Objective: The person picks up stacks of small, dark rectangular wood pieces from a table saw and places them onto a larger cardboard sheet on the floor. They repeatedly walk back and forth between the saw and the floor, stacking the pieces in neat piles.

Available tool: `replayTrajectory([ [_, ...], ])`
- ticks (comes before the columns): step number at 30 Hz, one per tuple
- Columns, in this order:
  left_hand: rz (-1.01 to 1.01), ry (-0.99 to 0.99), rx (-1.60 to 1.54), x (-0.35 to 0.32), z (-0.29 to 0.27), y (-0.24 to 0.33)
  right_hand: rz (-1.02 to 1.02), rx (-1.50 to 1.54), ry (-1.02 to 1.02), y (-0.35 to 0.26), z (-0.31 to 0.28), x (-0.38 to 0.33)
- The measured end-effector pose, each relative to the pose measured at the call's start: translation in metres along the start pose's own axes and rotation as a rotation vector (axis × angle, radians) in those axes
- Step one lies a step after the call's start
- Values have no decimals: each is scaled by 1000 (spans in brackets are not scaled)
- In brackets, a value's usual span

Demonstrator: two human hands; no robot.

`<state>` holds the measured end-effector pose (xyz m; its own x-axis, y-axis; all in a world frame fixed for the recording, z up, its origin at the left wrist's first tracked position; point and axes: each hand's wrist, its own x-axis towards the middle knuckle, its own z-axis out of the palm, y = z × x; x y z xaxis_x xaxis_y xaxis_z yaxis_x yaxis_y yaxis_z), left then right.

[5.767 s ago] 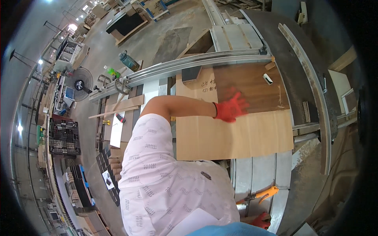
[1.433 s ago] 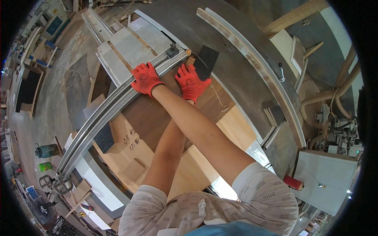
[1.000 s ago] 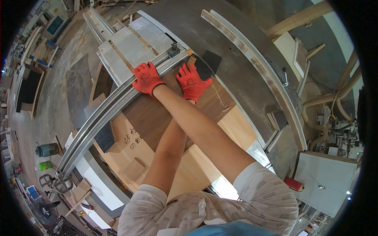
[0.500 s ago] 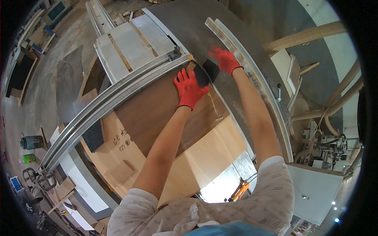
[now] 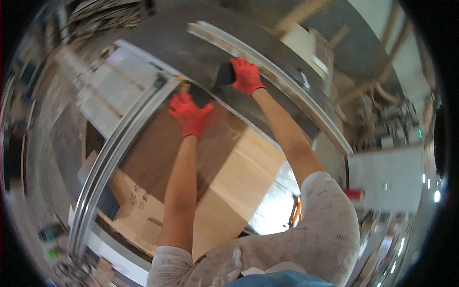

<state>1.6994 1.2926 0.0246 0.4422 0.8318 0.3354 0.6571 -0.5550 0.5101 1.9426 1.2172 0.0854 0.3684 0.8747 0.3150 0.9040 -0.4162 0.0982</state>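
My left hand (image 5: 190,115), in a red glove, lies with fingers spread on a dark brown board (image 5: 160,148). Its fingertips reach close to a small wood block (image 5: 184,88) at the far end of the metal rail. Farther right, my red-gloved right hand (image 5: 247,77) is closed on the right edge of a small, flat black piece (image 5: 224,75) over the dark machine table. My right thumb is partly hidden, and I cannot tell whether the piece is lifted. A pale wood sheet (image 5: 244,167) shows beside the brown board, nearer my body.
A curved-looking metal rail (image 5: 107,162) runs along the board's left side. Beyond it is a slatted light-grey sliding table (image 5: 114,81). A long fence (image 5: 287,93) stands right of my right hand. A white cabinet (image 5: 382,179) is at the right, and an orange-handled tool (image 5: 297,210) lies near my waist.
The view has swung to the right, shifting the scene leftward. My right hand has come from beside the fence to the black piece and closed on it. My left hand stays spread on the board.
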Motion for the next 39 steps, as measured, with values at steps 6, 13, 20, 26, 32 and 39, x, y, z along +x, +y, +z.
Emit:
replayTrajectory([
  [6, 28, 75, 23, -4, 0, 4, 358, 440, 169, 58, -60, -192],
  [13, 57, 49, -4, -10, 8, 10, 639, 146, -12, 236, -82, -374],
  [20, 191, 51, -249, 10, -6, -41, 629, 278, -227, 274, -58, -368],
  [26, 203, 482, 18, 18, -129, -144, 666, 353, -206, 271, -47, -380],
  [32, -217, -21, 438, 3, -178, -270, 541, 222, 258, 217, -72, -388],
  [39, -290, -55, 498, -4, -178, -233, 430, 433, 80, 14, -77, -408],
])
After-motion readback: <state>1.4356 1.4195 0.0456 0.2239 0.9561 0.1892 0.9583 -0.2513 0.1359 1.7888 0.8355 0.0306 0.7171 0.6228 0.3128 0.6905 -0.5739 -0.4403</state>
